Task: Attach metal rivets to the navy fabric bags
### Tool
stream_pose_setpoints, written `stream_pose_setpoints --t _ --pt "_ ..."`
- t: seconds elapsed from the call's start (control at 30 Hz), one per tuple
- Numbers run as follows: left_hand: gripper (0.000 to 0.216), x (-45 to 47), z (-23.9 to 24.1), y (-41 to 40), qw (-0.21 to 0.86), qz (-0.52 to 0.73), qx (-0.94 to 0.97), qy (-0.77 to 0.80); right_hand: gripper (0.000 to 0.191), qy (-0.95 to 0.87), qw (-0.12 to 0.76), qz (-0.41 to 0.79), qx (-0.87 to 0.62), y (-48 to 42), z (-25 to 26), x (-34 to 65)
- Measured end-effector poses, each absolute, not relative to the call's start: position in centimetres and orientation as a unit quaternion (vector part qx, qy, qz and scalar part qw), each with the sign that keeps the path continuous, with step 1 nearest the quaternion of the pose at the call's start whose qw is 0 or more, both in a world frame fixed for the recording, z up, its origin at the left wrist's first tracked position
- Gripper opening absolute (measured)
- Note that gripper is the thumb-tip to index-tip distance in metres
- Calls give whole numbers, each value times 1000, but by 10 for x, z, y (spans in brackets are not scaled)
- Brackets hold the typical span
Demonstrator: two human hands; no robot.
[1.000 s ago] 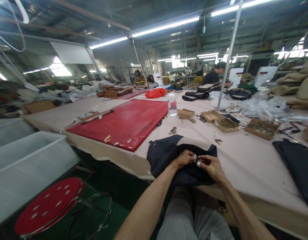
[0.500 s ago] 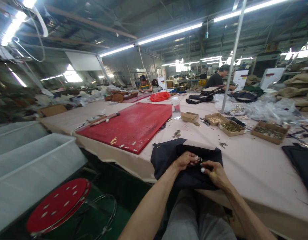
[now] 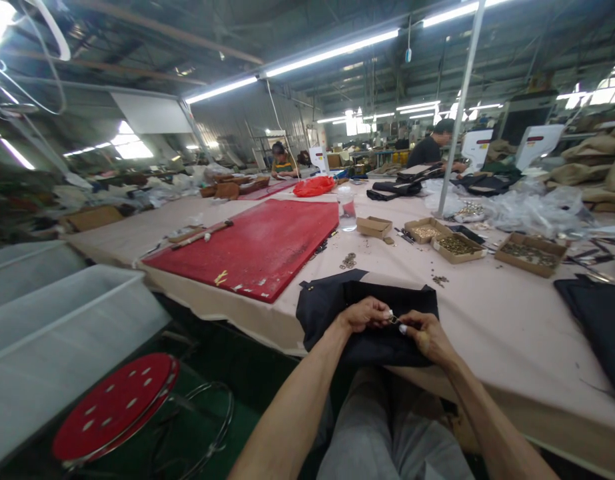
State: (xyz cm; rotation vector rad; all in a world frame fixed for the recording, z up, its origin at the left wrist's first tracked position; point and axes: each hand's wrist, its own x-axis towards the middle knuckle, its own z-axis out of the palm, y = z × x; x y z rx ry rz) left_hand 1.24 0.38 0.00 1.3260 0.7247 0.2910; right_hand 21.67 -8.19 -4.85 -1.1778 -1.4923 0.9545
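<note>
A small metal buckle (image 3: pixel 394 320) is pinched between the thumb and fingers of my left hand (image 3: pixel 364 314). My right hand (image 3: pixel 427 335) is closed in a pinch at the buckle's right side; what lies between those fingertips is too small to make out. White wrapping covers a fingertip on each hand. Under both hands a black fabric piece (image 3: pixel 322 310), perhaps a bag, lies over the table edge and towards my lap. Beyond it, a small pile of metal rings or buckles (image 3: pixel 348 261) rests on the table (image 3: pixel 492 313).
Cardboard boxes of small metal parts (image 3: pixel 458 247) stand at the right, near a metal pole (image 3: pixel 460 113). A red board (image 3: pixel 257 243) with a hammer (image 3: pixel 204 235) lies left. Below are a red stool (image 3: pixel 114 407) and white bins (image 3: pixel 77 320). Two people sit farther back.
My right hand has moved in to the buckle, its fingertips closing at the buckle's side. The buckle has tilted in my left hand. The view has shifted slightly.
</note>
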Motion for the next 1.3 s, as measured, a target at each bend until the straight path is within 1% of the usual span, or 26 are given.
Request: stream_pose_setpoints --t 0.27,0.4,0.47,0.57,0.73,0.9,1.03,1.13,1.3 --pt "39 21 -12 7 688 105 624 355 23 -640 472 393 -462 -86 -42 222" --pt "33 26 -15 4 667 125 628 381 28 -602 536 364 -468 -93 -40 220" --pt "28 29 -14 2 657 125 625 402 30 -598 547 352 -469 -97 -39 217" --pt "23 33 -10 0 654 114 615 425 26 -602 519 366 -485 -100 -41 214" --pt "24 31 1 -1 658 78 613 431 18 -594 500 379 -503 -99 -46 213" --pt "23 31 12 -5 653 65 609 446 16 -600 492 368 -513 -100 -43 215" --pt "19 35 10 -7 642 76 622 441 15 -597 496 360 -518 -98 -44 216" --pt "15 35 3 -12 607 107 654 439 16 -592 492 351 -533 -96 -46 216" --pt "19 30 -3 -20 473 135 740 458 14 -618 477 323 -536 -99 -47 222"
